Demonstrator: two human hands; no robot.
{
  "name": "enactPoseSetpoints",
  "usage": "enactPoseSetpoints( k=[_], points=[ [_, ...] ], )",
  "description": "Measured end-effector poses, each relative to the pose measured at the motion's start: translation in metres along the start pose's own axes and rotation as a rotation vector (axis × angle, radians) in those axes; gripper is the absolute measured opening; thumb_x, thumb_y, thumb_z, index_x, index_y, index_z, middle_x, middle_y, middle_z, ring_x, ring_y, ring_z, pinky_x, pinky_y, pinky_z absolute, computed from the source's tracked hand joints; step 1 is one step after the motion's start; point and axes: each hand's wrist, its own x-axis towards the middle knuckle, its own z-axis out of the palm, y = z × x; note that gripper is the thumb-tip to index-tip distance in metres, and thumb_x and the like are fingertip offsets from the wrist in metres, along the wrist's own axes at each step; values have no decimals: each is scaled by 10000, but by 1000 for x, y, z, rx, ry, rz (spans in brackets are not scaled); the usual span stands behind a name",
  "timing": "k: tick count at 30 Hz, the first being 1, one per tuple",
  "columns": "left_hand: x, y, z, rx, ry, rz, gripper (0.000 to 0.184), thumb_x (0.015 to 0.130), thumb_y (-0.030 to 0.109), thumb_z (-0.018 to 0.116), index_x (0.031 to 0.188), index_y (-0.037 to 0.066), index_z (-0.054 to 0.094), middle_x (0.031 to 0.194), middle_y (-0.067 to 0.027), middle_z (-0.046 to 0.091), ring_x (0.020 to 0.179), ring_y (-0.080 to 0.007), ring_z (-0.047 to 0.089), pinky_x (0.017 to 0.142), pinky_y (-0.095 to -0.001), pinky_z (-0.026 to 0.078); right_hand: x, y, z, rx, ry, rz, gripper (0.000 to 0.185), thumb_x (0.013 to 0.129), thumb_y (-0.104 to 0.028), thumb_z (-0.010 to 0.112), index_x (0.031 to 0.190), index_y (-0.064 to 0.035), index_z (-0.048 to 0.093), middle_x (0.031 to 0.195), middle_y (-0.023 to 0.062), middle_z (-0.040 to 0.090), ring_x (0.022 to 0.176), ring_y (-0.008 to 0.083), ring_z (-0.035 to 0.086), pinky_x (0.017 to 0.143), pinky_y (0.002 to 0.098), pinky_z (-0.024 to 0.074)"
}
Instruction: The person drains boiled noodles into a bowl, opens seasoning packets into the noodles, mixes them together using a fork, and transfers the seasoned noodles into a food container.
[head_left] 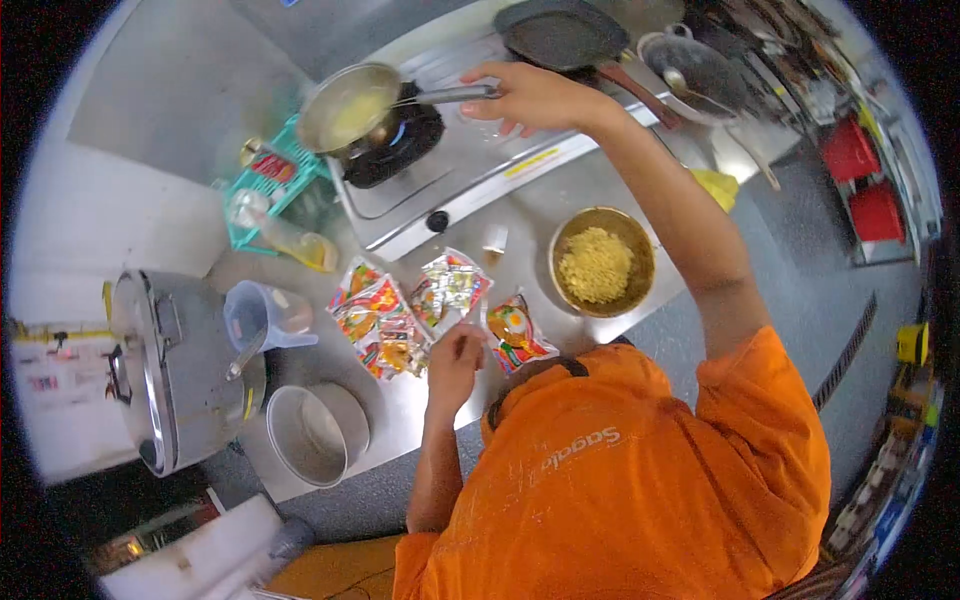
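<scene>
My right hand reaches across the gas stove with its fingers spread around the end of a saucepan's handle; I cannot tell if they touch it. The saucepan sits tilted on the left burner, with pale yellowish contents and a blue flame below. My left hand is low over the counter, fingers curled together beside the seasoning packets. What they pinch, if anything, is hidden. Colourful instant noodle wrappers lie to its left, and another wrapper to its right.
A metal bowl holds dry noodles. A plastic measuring jug, an empty metal pot and a large lidded pot stand left. Behind are a teal basket and an oil bottle. A black pan occupies the stove's right side.
</scene>
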Motion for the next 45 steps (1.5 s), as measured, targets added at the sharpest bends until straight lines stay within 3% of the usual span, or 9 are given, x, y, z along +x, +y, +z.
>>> enactPoseSetpoints(
  k=[5,8,10,13,16,21,30,38,45],
  points=[
    [24,16,79,292,-268,4,365,919,301,578,787,-34,641,617,-82,594,591,-165,590,585,-310,472,-95,22,-34,-21,398,-259,442,846,-289,686,1216,-69,583,983,93,665,842,149,621,756,288,503],
    [25,-5,89,662,-86,249,393,910,352,603,802,-25,639,576,-86,596,582,-248,626,641,-360,509,-173,33,-32,198,76,-34,259,851,-203,673,1066,-60,653,920,46,673,794,119,606,735,281,497],
    [14,-21,66,622,-177,-25,415,879,395,630,986,-6,625,874,-153,659,823,-331,648,749,-420,512,-217,36,-8,165,-295,126,165,840,-191,676,940,-60,682,839,20,682,780,110,620,715,300,492],
    [-15,-49,46,945,-57,-49,646,806,394,683,1364,183,436,1463,-210,218,1298,-443,294,956,-528,411,-256,66,78,136,-751,254,258,876,-279,609,972,-47,670,892,137,687,833,259,661,765,378,503],
    [-8,-88,51,1229,-55,495,577,802,215,690,1340,212,481,1433,-212,284,1269,-409,343,949,-568,393,-288,109,164,2,-611,325,298,890,-304,571,984,-33,652,937,167,673,891,338,643,800,410,497],
    [12,-124,37,920,73,756,366,825,172,642,1161,39,576,1279,-189,496,1185,-386,451,975,-469,406,-287,122,218,33,-431,348,298,891,-289,586,1015,-20,615,963,174,660,937,327,634,844,413,487],
    [19,-98,16,761,5,548,457,801,155,668,1210,23,515,1035,-159,591,920,-366,571,817,-433,475,-234,116,309,914,407,827,409,891,-181,652,1211,-7,466,861,75,624,608,133,579,478,263,490],
    [2,-63,1,-99,-130,-52,578,886,378,641,1318,43,452,946,-106,589,816,-166,591,709,-292,488,-245,38,278,317,352,255,271,801,-78,693,1068,-52,660,746,68,617,638,140,553,603,285,465],
    [-17,-65,-14,23,93,216,280,926,228,603,1089,0,593,798,-53,610,726,-113,560,651,-268,449,-243,-11,270,301,108,132,386,780,-63,692,1151,-86,590,667,79,590,581,202,585,594,322,487]
  ],
)
